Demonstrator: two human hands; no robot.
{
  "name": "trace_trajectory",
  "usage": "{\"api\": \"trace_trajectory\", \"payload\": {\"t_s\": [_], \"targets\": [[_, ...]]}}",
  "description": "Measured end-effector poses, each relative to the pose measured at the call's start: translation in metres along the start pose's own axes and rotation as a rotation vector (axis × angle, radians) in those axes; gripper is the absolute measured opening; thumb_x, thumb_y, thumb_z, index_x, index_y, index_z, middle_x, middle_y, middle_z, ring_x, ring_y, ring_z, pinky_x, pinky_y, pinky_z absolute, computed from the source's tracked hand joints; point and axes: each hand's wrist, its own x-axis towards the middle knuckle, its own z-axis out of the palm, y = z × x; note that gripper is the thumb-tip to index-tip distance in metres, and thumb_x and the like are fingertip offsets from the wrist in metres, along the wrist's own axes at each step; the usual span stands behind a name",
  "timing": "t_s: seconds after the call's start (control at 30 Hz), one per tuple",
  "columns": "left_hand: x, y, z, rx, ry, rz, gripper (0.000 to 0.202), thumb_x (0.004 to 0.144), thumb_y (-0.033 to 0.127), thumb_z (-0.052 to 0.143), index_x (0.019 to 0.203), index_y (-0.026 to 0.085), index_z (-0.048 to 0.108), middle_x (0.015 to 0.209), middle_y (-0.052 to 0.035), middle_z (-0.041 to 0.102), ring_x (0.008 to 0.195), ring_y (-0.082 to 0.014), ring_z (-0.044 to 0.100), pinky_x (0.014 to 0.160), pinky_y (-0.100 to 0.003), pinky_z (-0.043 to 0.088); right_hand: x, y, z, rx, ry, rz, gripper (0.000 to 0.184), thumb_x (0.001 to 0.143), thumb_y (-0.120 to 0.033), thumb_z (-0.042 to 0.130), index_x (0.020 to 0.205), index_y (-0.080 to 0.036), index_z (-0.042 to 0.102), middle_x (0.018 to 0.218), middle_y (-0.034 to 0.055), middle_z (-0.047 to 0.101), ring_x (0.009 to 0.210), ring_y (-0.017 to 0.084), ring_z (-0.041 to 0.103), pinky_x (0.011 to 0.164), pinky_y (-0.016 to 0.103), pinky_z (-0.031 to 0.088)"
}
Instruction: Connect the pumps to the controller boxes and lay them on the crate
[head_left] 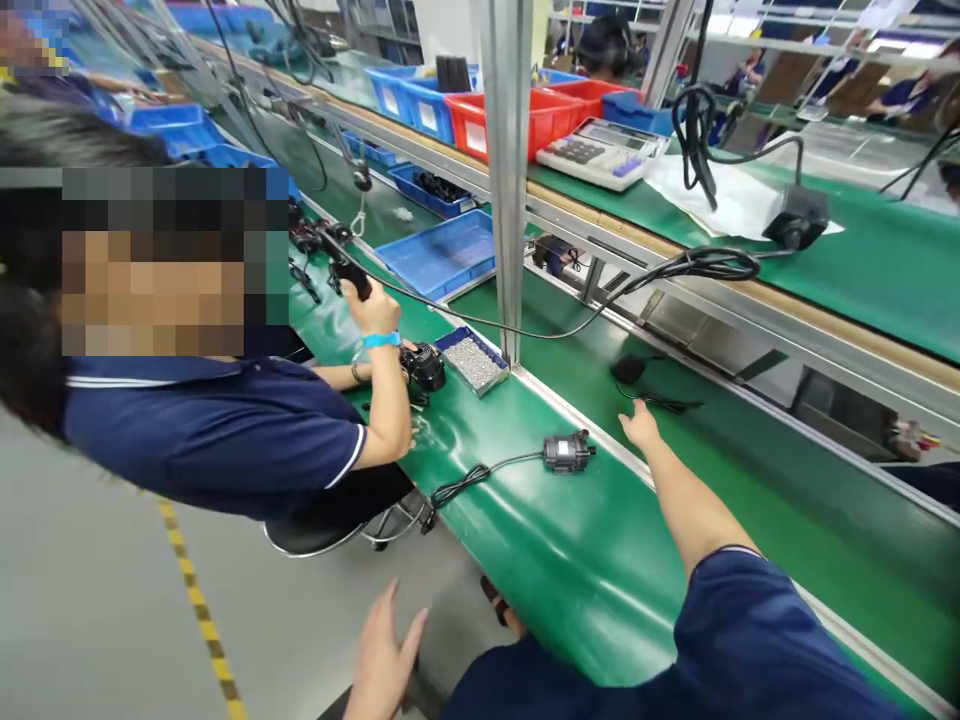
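Note:
My right hand (640,427) reaches over the far green strip beyond the metal rail, thumb and fingers apart. Just past its fingertips lies a small black block (628,370) with a thin black cable (671,404); whether a fingertip touches the cable I cannot tell. Low in the view, my left hand (384,655) hangs in front of the bench with its fingers spread and nothing in it. Between the two, a dark grey motor-like unit (568,452) with a white label lies on the green bench, its bundled cord (461,487) trailing to the front edge.
On the left a seated co-worker (225,430) holds a black object (352,275). A blue tray of small metallic pieces (472,360) sits beside an upright metal post (510,200). Overhead, a shelf carries red bins (525,120), a calculator-like device (600,152) and a hanging cable (697,265).

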Motion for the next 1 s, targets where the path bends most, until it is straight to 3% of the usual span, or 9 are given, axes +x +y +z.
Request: {"api": "trace_trajectory", "payload": {"t_s": [0.13,0.23,0.3,0.4,0.5,0.6,0.73,0.87,1.0], "targets": [[0.094,0.047,0.031,0.114,0.054,0.06,0.074,0.083,0.047,0.052,0.143,0.005,0.04,0.147,-0.026,0.049,0.144,-0.0378,0.04,0.119,-0.054,0.034,0.041,-0.013,0.013,0.001,-0.024,0.038,0.081,0.096,-0.042,0.051,0.157,-0.002,0.017,0.156,0.0264,0.033,0.137,0.031,0.047,0.109,0.036,0.042],[0.131,0.061,0.037,0.116,-0.067,-0.026,0.07,0.082,0.035,0.058,0.143,0.006,0.038,0.139,-0.0247,0.058,0.133,-0.0339,0.055,0.11,-0.047,0.045,0.043,-0.005,0.018,-0.035,-0.059,0.069,0.074,0.092,-0.044,0.06,0.151,-0.005,0.035,0.148,0.0263,0.039,0.126,0.033,0.056,0.104,0.039,0.045],[0.14,0.064,0.038,0.128,-0.13,-0.096,0.056,0.082,0.031,0.059,0.132,0.008,0.048,0.119,-0.022,0.069,0.114,-0.033,0.067,0.096,-0.042,0.052,0.036,0.004,0.018,-0.061,-0.081,0.073,0.058,0.091,-0.042,0.063,0.137,-0.008,0.053,0.14,0.0235,0.045,0.115,0.031,0.062,0.099,0.039,0.048],[0.138,0.068,0.039,0.164,-0.129,-0.125,0.018,0.084,0.029,0.053,0.097,0.017,0.059,0.088,-0.0158,0.074,0.088,-0.0328,0.073,0.079,-0.041,0.054,0.021,0.015,0.013,-0.081,-0.083,0.078,0.037,0.089,-0.036,0.066,0.114,-0.009,0.066,0.124,0.0199,0.054,0.101,0.027,0.065,0.09,0.038,0.049],[0.126,0.072,0.035,0.175,-0.141,-0.093,0.015,0.086,0.031,0.045,0.075,0.024,0.051,0.075,-0.0116,0.071,0.075,-0.0307,0.072,0.071,-0.039,0.052,-0.004,0.027,0.002,-0.055,-0.025,0.043,0.022,0.09,-0.032,0.064,0.098,-0.011,0.067,0.106,0.0139,0.059,0.091,0.022,0.064,0.084,0.034,0.048],[0.109,0.074,0.018,0.114,-0.125,-0.011,0.019,0.081,0.041,0.045,0.078,0.025,0.054,0.08,-0.0102,0.073,0.08,-0.0298,0.072,0.072,-0.037,0.052,-0.051,0.043,-0.01,0.012,0.076,-0.043,0.023,0.096,-0.035,0.052,0.092,-0.015,0.063,0.095,0.0091,0.06,0.085,0.02,0.059,0.081,0.032,0.046],[0.081,0.077,-0.021,-0.103,-0.104,0.032,0.051,0.066,0.07,0.057,0.087,0.023,0.059,0.076,-0.0069,0.072,0.064,-0.0268,0.067,0.064,-0.038,0.052,-0.146,0.073,-0.02,0.102,0.128,-0.175,0.025,0.097,-0.039,0.048,0.087,-0.018,0.059,0.09,0.008,0.062,0.086,0.021,0.058,0.082,0.032,0.046],[0.052,0.093,-0.063,-0.155,-0.159,0.041,0.074,0.057,0.087,0.059,0.086,0.02,0.066,0.064,-0.0033,0.066,0.067,-0.0258,0.066,0.07,-0.04,0.054,-0.233,0.102,-0.02,0.129,0.038,-0.205,0.021,0.091,-0.037,0.059,0.08,-0.02,0.058,0.088,0.0058,0.065,0.086,0.02,0.061,0.082,0.031,0.048],[0.029,0.105,-0.093,-0.122,-0.143,-0.005,0.073,0.057,0.085,0.064,0.094,0.023,0.071,0.072,-0.0036,0.072,0.081,-0.0289,0.071,0.08,-0.043,0.056,-0.274,0.124,-0.023,0.071,-0.063,-0.1,0.023,0.086,-0.031,0.066,0.068,-0.02,0.058,0.08,0.004,0.067,0.079,0.018,0.062,0.077,0.028,0.047]]}}
